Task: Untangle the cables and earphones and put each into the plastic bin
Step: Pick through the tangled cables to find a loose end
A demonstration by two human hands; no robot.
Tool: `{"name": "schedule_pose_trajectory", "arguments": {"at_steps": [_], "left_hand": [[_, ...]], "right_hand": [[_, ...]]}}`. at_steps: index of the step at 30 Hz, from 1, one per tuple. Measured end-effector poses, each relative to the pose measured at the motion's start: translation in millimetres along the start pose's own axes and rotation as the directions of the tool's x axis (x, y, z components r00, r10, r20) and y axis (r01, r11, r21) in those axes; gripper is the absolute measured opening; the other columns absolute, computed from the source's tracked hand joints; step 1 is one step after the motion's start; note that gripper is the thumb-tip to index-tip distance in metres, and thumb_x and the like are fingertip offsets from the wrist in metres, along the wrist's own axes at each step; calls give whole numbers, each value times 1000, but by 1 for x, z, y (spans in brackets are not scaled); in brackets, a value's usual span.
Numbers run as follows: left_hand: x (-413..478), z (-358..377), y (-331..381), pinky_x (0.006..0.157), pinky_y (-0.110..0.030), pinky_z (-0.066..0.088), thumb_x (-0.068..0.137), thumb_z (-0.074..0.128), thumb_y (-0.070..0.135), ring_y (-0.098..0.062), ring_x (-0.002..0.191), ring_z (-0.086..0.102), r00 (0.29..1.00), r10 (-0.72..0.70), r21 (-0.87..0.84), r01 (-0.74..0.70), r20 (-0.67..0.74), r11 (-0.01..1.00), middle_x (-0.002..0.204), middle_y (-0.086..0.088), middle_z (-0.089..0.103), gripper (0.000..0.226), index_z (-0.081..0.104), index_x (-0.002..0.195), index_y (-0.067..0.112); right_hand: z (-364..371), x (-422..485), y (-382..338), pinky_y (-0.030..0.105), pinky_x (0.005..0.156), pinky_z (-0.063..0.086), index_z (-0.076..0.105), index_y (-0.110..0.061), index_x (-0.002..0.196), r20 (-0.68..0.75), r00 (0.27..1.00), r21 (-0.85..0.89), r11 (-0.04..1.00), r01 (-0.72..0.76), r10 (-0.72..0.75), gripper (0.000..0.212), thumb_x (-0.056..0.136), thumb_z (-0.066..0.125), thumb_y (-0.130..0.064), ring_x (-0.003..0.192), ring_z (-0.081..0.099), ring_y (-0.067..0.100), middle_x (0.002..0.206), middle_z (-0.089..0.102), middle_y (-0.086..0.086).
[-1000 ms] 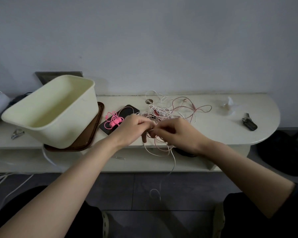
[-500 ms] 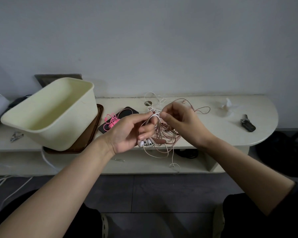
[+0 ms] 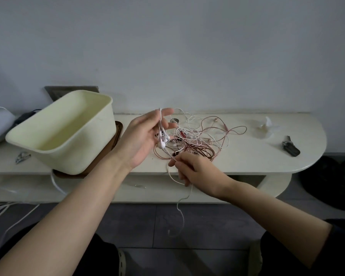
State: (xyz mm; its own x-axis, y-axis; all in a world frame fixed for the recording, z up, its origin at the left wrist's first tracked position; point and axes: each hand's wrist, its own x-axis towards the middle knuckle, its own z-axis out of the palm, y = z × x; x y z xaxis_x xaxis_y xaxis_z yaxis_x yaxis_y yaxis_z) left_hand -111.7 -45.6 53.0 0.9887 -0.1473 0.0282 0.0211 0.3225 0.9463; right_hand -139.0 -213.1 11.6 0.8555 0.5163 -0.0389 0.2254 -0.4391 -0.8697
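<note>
Head view, looking down over both forearms at a low cream table set against a pale wall. The left hand is raised above the table edge with its palm turned up. Its fingers are only half curled, yet they grip the white earphones: the cord is caught between the upper fingers and the buds dangle just below the fingertips.

From there the same cord runs down to the right hand, which sits lower, at the front edge of the table. Its fingers are curled and pinch the cord between thumb and forefinger, and the loose end hangs from the hand towards the dark floor.

The tangle of cables — thin pink and white cords looped over one another — lies on the table just beyond both hands, and the earphone cord is lifted off its near side.

The plastic bin is cream and tilted with its opening towards the camera. It stands to the left, just beside the left wrist, resting on a brown tray.

Well to the right lie a crumpled white scrap and a small dark object, too small to make out. A small metal tool sits left of the bin.
</note>
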Motion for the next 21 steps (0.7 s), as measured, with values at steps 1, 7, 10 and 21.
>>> {"name": "schedule_pose_trajectory", "arguments": {"at_steps": [1, 7, 10, 21], "left_hand": [[-1, -1, 0, 65, -31, 50, 99, 39, 17, -14, 88, 68, 1000, 26, 107, -26, 1, 994, 83, 2, 68, 27, 63, 91, 8], [-6, -4, -12, 73, -14, 46, 99, 45, 15, -1, 80, 64, 985, -2, 778, -133, 170, 614, 82, 4, 71, 26, 70, 89, 17], [-10, 3, -14, 56, -17, 39, 99, 43, 14, -3, 55, 53, 972, -158, 773, -34, 172, 633, 57, 7, 62, 36, 60, 67, 13], [-6, 5, -6, 51, -17, 31, 86, 43, 25, -6, 44, 35, 927, -276, 23, 279, 253, 960, 48, 4, 38, 38, 74, 71, 8]], "right_hand": [[0, -1, 0, 26, 61, 47, 61, -18, 99, 16, 1000, -34, 999, 1, -1, 18, 99, 43, -21, 58, 51, 11, 66, 54, -5], [-12, -2, -11, 28, 59, 40, 66, -21, 86, 5, 996, -134, 987, 89, -89, 16, 94, 54, -28, 57, 47, 8, 59, 51, -7], [-26, -1, -16, 21, 55, 36, 68, -16, 81, -42, 990, -90, 987, 131, -135, 20, 94, 54, -24, 55, 43, 5, 62, 56, -3], [-48, 13, -9, 25, 52, 32, 64, -11, 82, -331, 940, 78, 990, 115, -83, 17, 91, 59, -24, 57, 41, 11, 60, 50, -2]]}}
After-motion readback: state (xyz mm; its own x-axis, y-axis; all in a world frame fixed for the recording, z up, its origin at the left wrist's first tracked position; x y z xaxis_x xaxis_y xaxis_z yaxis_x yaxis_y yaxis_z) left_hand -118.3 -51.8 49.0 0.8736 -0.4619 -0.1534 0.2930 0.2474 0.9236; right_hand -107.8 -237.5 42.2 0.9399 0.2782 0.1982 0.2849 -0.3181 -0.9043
